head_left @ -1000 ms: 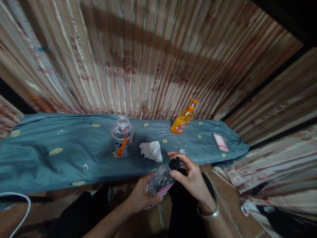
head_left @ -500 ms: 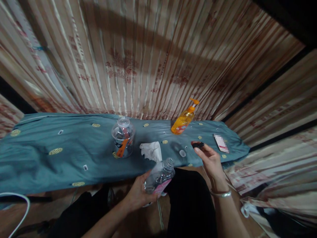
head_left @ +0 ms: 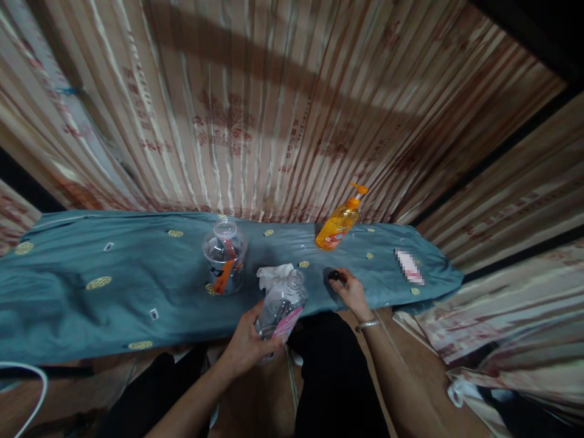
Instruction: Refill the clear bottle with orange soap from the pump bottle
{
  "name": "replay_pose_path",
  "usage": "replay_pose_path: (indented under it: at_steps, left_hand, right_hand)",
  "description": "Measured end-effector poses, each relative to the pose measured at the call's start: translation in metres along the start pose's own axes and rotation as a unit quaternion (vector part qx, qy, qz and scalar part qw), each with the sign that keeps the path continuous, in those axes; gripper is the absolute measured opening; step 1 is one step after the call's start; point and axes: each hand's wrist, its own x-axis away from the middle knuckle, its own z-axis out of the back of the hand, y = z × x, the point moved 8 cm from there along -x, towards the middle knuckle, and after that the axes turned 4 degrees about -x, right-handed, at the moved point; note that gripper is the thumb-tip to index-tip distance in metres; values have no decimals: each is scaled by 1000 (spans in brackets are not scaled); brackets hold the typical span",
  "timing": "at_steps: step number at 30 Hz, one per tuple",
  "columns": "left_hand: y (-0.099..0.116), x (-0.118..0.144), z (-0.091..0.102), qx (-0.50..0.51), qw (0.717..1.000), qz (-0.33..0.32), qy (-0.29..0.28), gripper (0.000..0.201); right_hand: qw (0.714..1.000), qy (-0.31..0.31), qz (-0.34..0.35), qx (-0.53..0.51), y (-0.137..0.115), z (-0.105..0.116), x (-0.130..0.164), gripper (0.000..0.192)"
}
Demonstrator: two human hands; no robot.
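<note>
Over the near edge of a long bench draped in teal patterned cloth (head_left: 123, 310), the left hand (head_left: 249, 344) has its fingers curled partway open around the lower body of a clear plastic bottle with a pink label (head_left: 279, 311), tilted, its mouth uncovered. The right hand (head_left: 349, 291) has its fingers nearly together, pinching a small black cap (head_left: 334, 275); whether the cap touches the cloth cannot be told. Beyond the bottle lies a crumpled white tissue (head_left: 270, 275), left of it a clear, orange-banded plastic container (head_left: 224, 258) stands upright, and farther back stands an orange-pump bottle of amber liquid (head_left: 336, 228).
</note>
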Motion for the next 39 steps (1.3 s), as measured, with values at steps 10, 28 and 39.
replay_pose_path:
  at_steps: [10, 28, 39]
  left_hand:
    - [0, -1, -3, 4, 1000, 1, -5, 48]
    - [16, 12, -28, 198, 977, -30, -68, 69]
    - [73, 43, 114, -228, 857, -242, 392, 91]
  right_hand:
    - [995, -4, 12, 99, 2, -13, -2, 30]
    - [856, -246, -134, -434, -131, -92, 147, 52]
    - [889, -184, -152, -391, -121, -66, 151, 45]
